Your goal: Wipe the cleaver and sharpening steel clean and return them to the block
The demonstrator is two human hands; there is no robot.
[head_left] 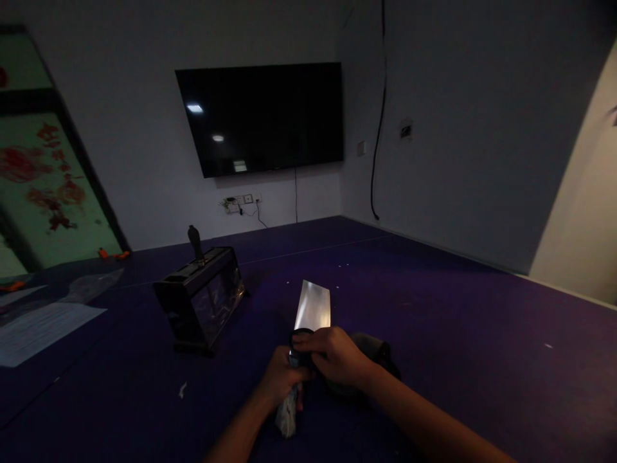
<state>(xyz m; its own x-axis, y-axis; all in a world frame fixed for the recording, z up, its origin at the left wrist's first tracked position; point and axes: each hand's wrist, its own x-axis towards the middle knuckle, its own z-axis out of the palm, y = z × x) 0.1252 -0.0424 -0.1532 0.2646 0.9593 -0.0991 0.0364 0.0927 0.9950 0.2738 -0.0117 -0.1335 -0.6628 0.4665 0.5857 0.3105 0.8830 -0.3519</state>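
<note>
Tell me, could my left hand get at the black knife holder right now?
Probably not straight away: your left hand seems to hold the cleaver, though nothing visible stands between that hand and the black knife holder.

Head view. Left fingers [301,375] were closed around the handle of the cleaver [313,307], hiding most of it. Right fingers [308,343] partly covered a black ring-shaped item [303,331]; I could not tell gripping from pressing. Dark object [378,350] behind the right forearm [419,408]: partly hidden, outline lost in shadow. Both forearms ran off the bottom edge. Paper sheet [48,328]: cut by the left edge, markings too small to read. Red door decorations [19,164] were blurred.
</note>
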